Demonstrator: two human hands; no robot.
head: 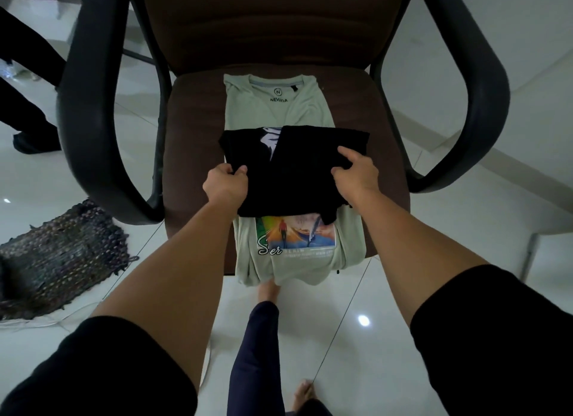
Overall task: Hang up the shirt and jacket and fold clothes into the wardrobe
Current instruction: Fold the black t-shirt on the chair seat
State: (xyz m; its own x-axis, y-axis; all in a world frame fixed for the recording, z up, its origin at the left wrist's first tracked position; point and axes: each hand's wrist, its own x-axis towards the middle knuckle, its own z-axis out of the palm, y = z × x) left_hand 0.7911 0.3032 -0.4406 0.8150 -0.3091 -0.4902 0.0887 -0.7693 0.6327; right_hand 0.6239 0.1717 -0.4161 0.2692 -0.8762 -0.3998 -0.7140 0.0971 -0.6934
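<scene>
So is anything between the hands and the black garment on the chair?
Nothing visible. The left hand and right hand already grip the folded black garment at its sides, on top of the pale green T-shirt on the chair. No wardrobe is in view.

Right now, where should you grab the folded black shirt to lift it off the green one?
Probably by its two side edges, coming in from the near side. The black shirt lies flat and folded on the green shirt, so both sides need support. The left hand pinches its left edge; the right hand rests at its right edge.
</scene>
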